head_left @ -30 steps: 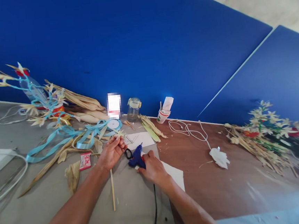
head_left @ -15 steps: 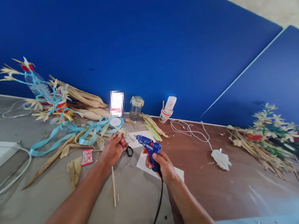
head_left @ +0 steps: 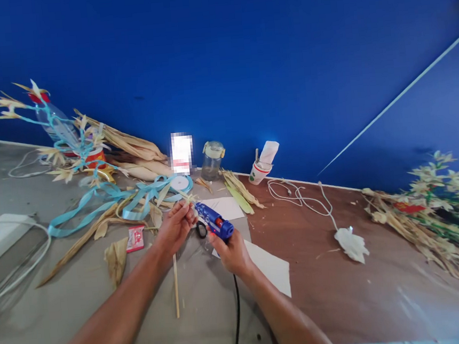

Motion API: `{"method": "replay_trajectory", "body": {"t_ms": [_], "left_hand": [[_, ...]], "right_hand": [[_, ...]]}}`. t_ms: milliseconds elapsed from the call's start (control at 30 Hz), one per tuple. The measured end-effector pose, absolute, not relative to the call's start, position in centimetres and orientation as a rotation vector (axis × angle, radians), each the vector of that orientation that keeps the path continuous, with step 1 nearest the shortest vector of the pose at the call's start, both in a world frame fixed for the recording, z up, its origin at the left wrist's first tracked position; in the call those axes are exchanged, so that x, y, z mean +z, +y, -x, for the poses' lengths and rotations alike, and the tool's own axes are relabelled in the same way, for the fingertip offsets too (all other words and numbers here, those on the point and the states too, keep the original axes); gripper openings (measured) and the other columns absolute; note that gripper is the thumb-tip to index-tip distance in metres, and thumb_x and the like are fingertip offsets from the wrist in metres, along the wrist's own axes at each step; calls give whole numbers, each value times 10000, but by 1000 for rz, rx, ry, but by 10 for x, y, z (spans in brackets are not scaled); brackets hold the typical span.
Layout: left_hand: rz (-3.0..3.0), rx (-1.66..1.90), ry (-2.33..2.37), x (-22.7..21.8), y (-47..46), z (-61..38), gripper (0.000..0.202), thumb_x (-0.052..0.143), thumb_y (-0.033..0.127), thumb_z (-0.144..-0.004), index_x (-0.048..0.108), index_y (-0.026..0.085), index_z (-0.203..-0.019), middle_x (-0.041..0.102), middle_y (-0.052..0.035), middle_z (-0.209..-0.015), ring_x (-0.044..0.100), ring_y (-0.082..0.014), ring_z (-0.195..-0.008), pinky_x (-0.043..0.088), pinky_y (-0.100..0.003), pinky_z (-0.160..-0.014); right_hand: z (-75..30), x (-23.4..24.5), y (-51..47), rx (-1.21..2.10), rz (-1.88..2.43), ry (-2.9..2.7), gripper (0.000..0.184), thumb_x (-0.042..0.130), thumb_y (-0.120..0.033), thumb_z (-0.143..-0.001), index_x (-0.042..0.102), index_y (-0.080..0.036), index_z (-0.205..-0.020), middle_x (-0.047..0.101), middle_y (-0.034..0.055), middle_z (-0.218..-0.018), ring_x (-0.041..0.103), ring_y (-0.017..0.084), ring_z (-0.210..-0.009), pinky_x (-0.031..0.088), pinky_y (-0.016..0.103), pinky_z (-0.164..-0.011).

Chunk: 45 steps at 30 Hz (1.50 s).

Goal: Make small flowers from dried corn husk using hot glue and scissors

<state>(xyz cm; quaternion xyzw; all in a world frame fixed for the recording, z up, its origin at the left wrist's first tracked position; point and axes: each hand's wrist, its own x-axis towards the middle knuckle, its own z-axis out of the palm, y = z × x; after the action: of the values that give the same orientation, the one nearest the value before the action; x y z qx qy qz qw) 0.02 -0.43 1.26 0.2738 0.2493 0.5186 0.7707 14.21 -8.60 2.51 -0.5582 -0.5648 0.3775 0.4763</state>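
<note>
My right hand is closed round a blue hot glue gun, its nozzle end pointing left; a black cord hangs from the handle. Right at the nozzle, my left hand pinches a small pale corn husk flower, partly hidden by the fingers. Black scissor handles show between the hands. Beneath the right forearm lies a sheet of white paper, with another white sheet behind the glue gun. A thin wooden stick rests on the table near my left wrist.
Light blue ribbon and dried corn husks spread across the left. At the back stand a lidded glass jar and a paper cup. A white power strip lies far left; husk flowers lie far right.
My right hand has brought the glue gun left, up to the flower in my left hand, and turned it. My left hand has barely moved. The view has shifted slightly.
</note>
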Motion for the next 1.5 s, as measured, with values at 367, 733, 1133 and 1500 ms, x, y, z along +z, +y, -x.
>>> {"method": "replay_trajectory", "body": {"t_ms": [367,733,1133,1500], "left_hand": [[-596,1127,531,11,-5,-2,147,649,200,-763,518,156,-713,478,41,-555,457,-70,-511,444,-204,-587],[-586,1125,541,8,-4,-1,134,665,195,-747,538,157,-727,472,46,-569,456,-67,-520,468,-215,-615],[-589,1139,549,11,-5,-2,125,667,189,-745,545,162,-733,477,47,-570,464,-65,-522,479,-218,-625],[-608,1155,556,11,-5,-3,133,678,185,-732,547,168,-745,486,49,-552,468,-67,-507,468,-213,-595]], "right_hand": [[-141,9,-84,878,1393,-1438,298,546,-388,-784,602,-136,-933,561,16,-700,463,124,-597,412,227,-554],[-142,10,-84,856,1416,-1423,271,536,-376,-776,611,-147,-899,572,20,-708,491,136,-612,413,237,-565],[-143,15,-84,823,1400,-1445,287,518,-387,-799,610,-137,-907,592,33,-738,515,144,-641,427,241,-598],[-142,13,-86,878,1432,-1434,274,526,-379,-794,608,-141,-904,559,12,-673,480,129,-577,403,231,-538]]}}
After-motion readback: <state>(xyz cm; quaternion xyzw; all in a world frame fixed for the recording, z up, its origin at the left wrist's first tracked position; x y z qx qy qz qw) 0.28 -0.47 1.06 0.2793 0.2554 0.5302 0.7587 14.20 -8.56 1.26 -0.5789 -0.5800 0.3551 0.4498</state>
